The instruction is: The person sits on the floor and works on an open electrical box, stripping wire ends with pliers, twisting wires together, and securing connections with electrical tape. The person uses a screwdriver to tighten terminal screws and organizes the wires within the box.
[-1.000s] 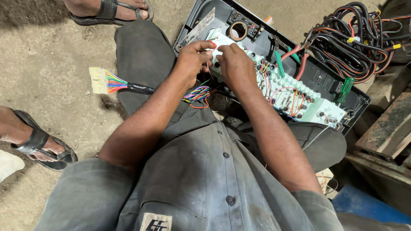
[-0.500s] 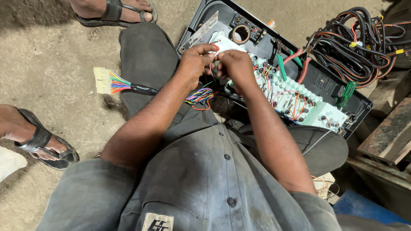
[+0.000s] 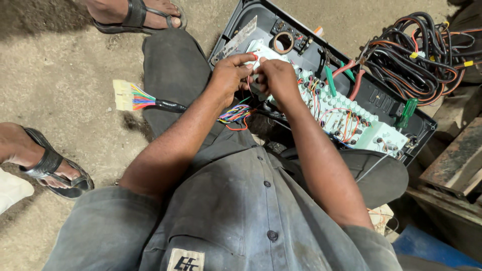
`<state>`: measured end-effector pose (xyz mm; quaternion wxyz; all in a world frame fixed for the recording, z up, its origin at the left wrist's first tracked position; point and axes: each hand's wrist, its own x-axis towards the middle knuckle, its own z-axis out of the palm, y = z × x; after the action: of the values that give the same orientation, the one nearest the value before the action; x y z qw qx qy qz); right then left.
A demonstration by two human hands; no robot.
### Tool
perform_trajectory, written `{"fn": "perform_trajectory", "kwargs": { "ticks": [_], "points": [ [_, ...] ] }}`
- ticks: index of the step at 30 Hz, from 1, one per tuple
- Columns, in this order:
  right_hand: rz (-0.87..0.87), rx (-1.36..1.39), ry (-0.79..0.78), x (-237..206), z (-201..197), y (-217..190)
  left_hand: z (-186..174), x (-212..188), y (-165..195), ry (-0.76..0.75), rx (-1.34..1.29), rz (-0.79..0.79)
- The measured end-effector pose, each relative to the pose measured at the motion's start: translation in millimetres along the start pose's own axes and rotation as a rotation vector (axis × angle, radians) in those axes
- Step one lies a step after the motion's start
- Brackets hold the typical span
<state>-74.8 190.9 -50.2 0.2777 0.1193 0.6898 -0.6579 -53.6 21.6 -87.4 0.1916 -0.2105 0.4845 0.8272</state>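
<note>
Head view, seated over the work. My left hand (image 3: 228,75) and right hand (image 3: 278,78) meet at the near end of a pale green board (image 3: 346,118), which lies across my lap inside a black housing (image 3: 386,100) on the dirt floor (image 3: 60,90). Both grips are pinched shut on a thin red wire (image 3: 249,75) at the board's white end piece; fingertips only, palms clear.

Handling, as I judge it: the wire is light, limp and springy, its insulation smooth enough to slip, so I take it close to its end, where it is stiffest. The board is rigid moulded plastic, studded with round sockets and laced with fine red and orange leads that would tear loose under a careless pull; I would hold it by its edges, not by the wiring. The housing is hard, matt and dusty, with stiff rims good for a whole-hand hold.

Below my wrists a multicoloured wire bundle (image 3: 236,114) fans out, soft and pliant. A white connector (image 3: 122,94) with ribbon-coloured leads rests on the floor by my left knee. Thick black cables (image 3: 416,55) coil beyond the housing, heavy and rubbery.
</note>
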Motion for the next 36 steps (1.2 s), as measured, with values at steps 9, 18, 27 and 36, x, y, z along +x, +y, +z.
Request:
{"fn": "perform_trajectory", "kwargs": {
  "ticks": [9,18,27,36],
  "points": [
    [0.013,-0.01,-0.117,10,-11,-12,2,-11,9,-0.017,-0.025,-0.015],
    [-0.169,-0.294,0.134,1,11,-22,11,0,27,0.331,0.556,0.447],
    [-0.086,-0.074,0.056,-13,34,-13,127,68,94,0.082,1.661,0.141],
    [-0.348,-0.226,0.138,-17,43,-11,134,72,83,0.129,1.645,0.223]
  ]
}}
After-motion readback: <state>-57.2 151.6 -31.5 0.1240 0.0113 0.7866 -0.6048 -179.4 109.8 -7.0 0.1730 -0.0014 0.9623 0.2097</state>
